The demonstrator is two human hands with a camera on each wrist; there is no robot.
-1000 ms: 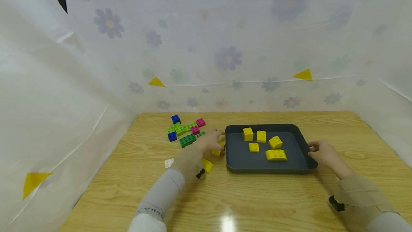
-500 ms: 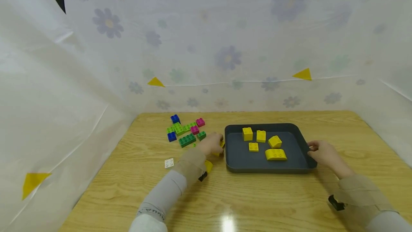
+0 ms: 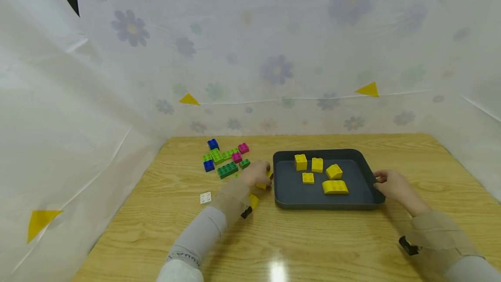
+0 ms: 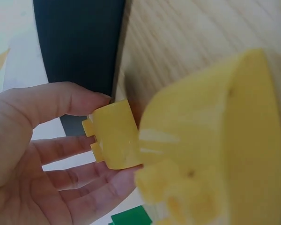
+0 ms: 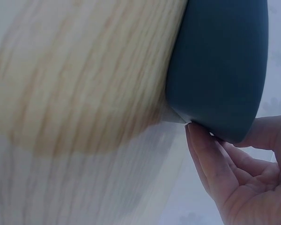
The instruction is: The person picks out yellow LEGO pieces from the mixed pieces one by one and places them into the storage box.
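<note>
Left of the dark tray [image 3: 293, 199], my left hand [image 3: 256, 175] pinches a small yellow toy brick [image 4: 114, 136] between thumb and fingers. The brick's studs face the palm in the left wrist view. A larger curved yellow brick [image 4: 187, 122] fills the near side of that view; in the head view it lies by the wrist, partly covered. At the tray's right end, my right hand [image 3: 395, 188] grips the rim, with fingers against the underside in the right wrist view. Inside the tray sit several yellow bricks, among them a long rounded one [image 3: 335, 187].
Loose bricks lie at the back left of the wooden table [image 3: 313, 243]: dark green [image 3: 227, 169], lime [image 3: 217, 156], blue [image 3: 209, 166] and pink [image 3: 243, 148]. A white flat brick [image 3: 205, 197] lies left of my left forearm. White sheeting [image 3: 274, 55] surrounds the table.
My left hand's fingers have closed in on the yellow brick beside the tray, and the hand has shifted slightly. My right hand stays on the tray's rim.
</note>
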